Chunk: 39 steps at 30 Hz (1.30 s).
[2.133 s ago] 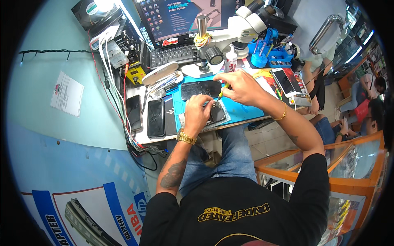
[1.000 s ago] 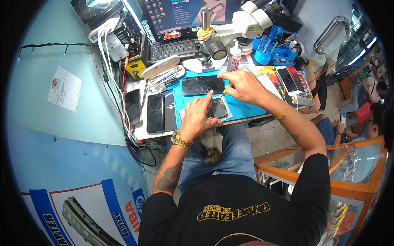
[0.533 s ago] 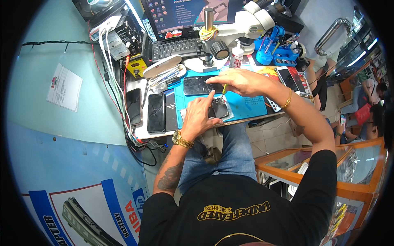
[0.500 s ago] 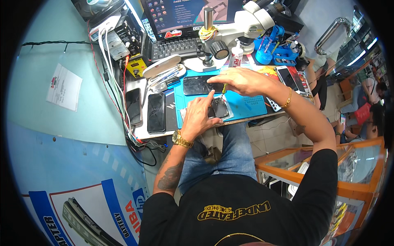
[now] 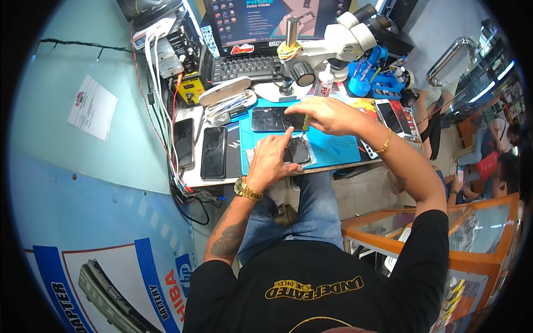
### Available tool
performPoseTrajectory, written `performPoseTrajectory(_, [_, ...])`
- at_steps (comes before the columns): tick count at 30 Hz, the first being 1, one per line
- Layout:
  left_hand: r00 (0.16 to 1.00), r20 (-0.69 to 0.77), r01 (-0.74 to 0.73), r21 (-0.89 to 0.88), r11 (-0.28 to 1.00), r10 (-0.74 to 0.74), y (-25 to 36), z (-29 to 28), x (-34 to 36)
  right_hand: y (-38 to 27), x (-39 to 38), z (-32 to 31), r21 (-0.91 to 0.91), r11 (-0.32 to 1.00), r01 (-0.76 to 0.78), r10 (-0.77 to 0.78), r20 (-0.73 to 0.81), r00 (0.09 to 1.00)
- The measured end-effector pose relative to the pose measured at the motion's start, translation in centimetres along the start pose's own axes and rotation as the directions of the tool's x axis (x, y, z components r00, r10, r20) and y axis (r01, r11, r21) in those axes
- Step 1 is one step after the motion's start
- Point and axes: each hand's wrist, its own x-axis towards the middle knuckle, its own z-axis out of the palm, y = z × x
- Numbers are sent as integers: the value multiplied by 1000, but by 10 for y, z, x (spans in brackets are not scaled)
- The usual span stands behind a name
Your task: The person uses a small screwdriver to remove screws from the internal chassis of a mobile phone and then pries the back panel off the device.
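Between my fingertips, my right hand (image 5: 336, 116) pinches a small yellow-green screwdriver (image 5: 306, 123), held nearly upright with its tip at the upper edge of an opened phone (image 5: 300, 150). My left hand (image 5: 269, 160) braces that phone from the left, index finger along its upper side and thumb along its lower side. Some clear plastic lies under the phone, on a blue repair mat (image 5: 341, 151). Just beyond my hands, a dark phone (image 5: 269, 119) lies on the same mat, partly covered by my right fingers.
Two dark phones (image 5: 214, 152) lie left of the mat, below an open case of tools (image 5: 226, 100). A microscope (image 5: 350, 41), white bottle (image 5: 325, 83) and blue tool holder (image 5: 360, 84) stand behind. A white-framed phone (image 5: 390, 115) lies right. Cables (image 5: 164, 127) hang down the left edge.
The whole view has shifted slightly. Both hands keep nearly the same places, the screwdriver still at the opened phone's upper edge.
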Motion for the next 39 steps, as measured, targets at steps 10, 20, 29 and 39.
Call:
performPoseTrajectory(10, [999,20,28,-12,1000,-27,2,-3,-1,-10,3,-13,-131,957,-259,286,277,918])
performPoseTrajectory(20, [999,27,36,-2,999,-36,0,-3,-1,-1,-6,0,-58,998,-14,17,52,999])
performPoseTrajectory(29, [1000,-8,4,14,1000,-4,2,0,1,-9,-1,-12,-145,938,-314,340,228,912])
performPoseTrajectory(39, [969,-235,-74,21,997,77,1,29,32,-4,-25,-5,-6,986,-164,164,30,986])
